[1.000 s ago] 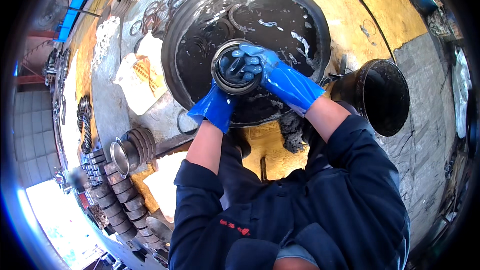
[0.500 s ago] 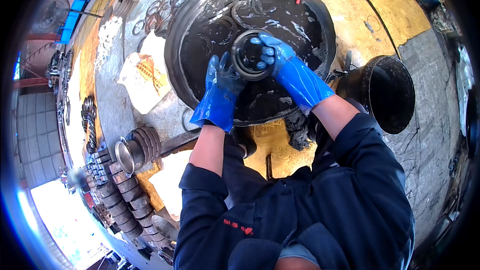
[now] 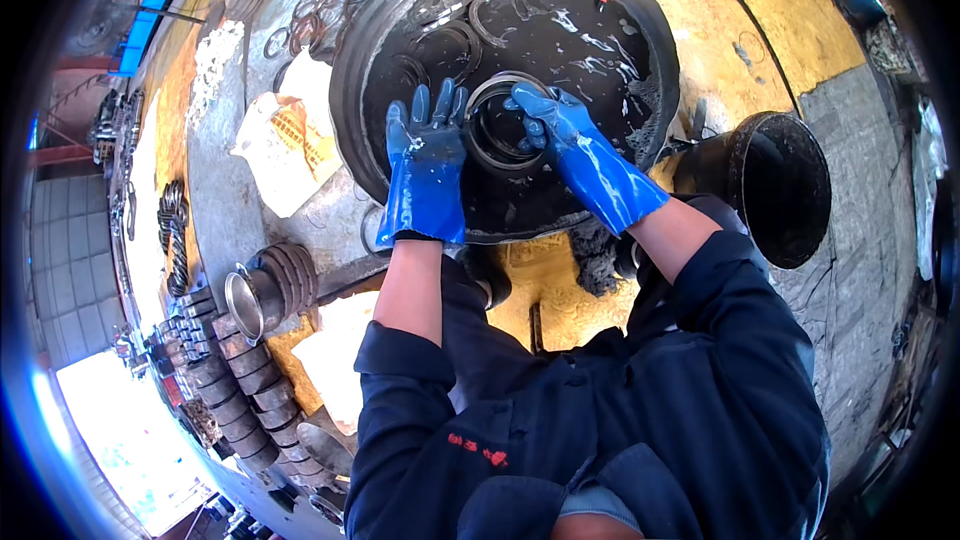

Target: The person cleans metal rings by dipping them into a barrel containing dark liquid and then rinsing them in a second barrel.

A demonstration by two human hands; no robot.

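**Ring (image 3: 492, 154) in right hand (image 3: 556, 122), left hand (image 3: 428, 145) free – both over the tub (image 3: 353, 70)**

Right: gloved fingers curled round the right side of the ring, a few tips inside the bore – firm-looking grip, gap about the ring wall only. Left: glove just left of the ring, fingers straight and a bit apart, nothing held; can't tell if the tips touch the ring edge. Both gloves blue, wet.

Ring's dark metal, face up twd me, near mid-tub, over the dark liquid (image 3: 528, 206). Can't tell how high. More rings (image 3: 487, 22) sit in the tub beyond my hands, partly under. Small red item (image 3: 603, 0) nr far right side of tub, streaks of foam abt.

Outside: pile of loose rings (image 3: 318, 20) far left, white bag (image 3: 284, 158) w/ print left of tub, black bucket (image 3: 722, 178) to the right. Ribbed metal part (image 3: 288, 278) nearer me on the left, stacked metal blocks (image 3: 240, 410) past it.
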